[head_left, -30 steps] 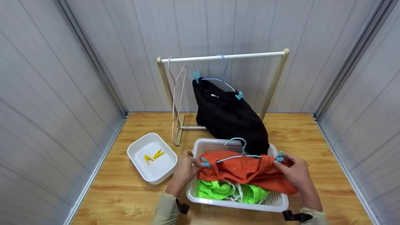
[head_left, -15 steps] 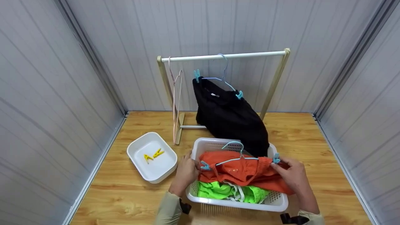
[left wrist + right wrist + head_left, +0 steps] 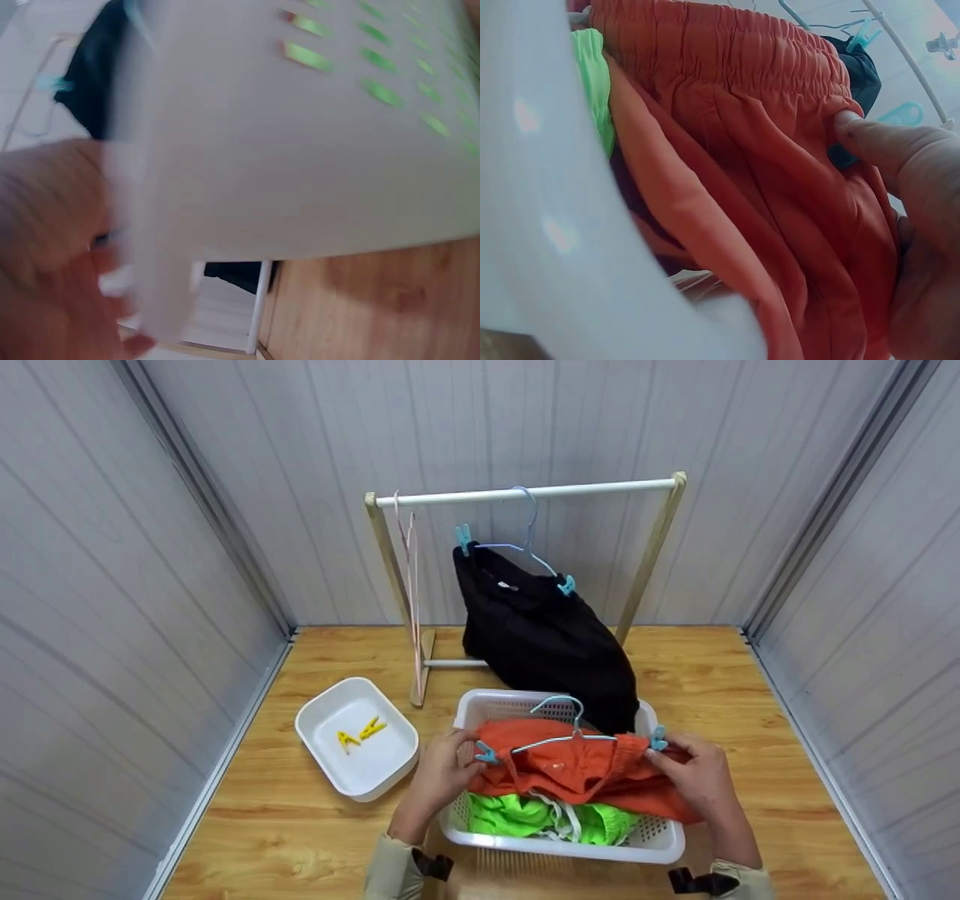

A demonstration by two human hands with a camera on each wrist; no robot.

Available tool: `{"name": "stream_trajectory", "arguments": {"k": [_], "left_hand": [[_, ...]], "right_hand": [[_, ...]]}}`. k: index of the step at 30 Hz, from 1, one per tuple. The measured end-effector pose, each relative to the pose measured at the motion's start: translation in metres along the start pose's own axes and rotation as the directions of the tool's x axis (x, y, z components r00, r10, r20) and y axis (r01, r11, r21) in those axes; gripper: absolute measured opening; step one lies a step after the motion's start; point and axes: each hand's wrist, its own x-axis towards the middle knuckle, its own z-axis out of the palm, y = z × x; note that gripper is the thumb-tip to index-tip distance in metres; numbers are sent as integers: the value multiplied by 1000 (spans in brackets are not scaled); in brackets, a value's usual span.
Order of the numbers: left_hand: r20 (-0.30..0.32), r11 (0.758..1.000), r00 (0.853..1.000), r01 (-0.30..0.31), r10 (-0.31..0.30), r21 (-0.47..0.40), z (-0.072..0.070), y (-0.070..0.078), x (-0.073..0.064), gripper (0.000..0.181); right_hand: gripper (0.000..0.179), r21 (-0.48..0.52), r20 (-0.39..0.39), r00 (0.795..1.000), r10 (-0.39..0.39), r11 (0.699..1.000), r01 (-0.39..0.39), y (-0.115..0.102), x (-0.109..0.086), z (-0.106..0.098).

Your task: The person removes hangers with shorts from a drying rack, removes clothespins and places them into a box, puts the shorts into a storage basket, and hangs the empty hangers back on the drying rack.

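Note:
Orange shorts [image 3: 540, 772] with a gathered elastic waistband lie over the white basket [image 3: 570, 851], fixed to a light-blue hanger [image 3: 577, 735] by a blue clothespin at each end. My left hand [image 3: 442, 769] pinches the left end of the waistband beside the left clothespin [image 3: 486, 753]; in the left wrist view the basket wall [image 3: 262, 165] hides much of it. My right hand [image 3: 697, 780] grips the right end near the right clothespin [image 3: 658, 738]. In the right wrist view the thumb [image 3: 855, 127] presses the orange cloth. Below the shorts lies a bright green garment [image 3: 517, 815] with white cords.
Behind the basket stands a rack with a white rail [image 3: 600, 489]. A black garment [image 3: 547, 622] hangs from it, its lower end reaching the basket. Pink hangers [image 3: 414, 607] hang at the rail's left. A white bin [image 3: 358, 772] at left holds yellow clothespins [image 3: 360, 733].
The shorts' right end and my right hand have shifted slightly left. My left fingers have lifted round the left clothespin. The pink hangers have swung closer together.

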Motion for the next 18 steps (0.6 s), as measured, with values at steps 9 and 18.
{"name": "stream_trajectory", "arguments": {"k": [9,18], "left_hand": [[129,926,992,61,-14,-372,-6,-13,2,31],[-84,910,992,-119,93,-397,5,-18,-1,12]], "right_hand": [[30,-35,30,999,24,999,-23,0,-1,-2],[29,-42,31,998,53,998,-52,-4,0,-2]]}}
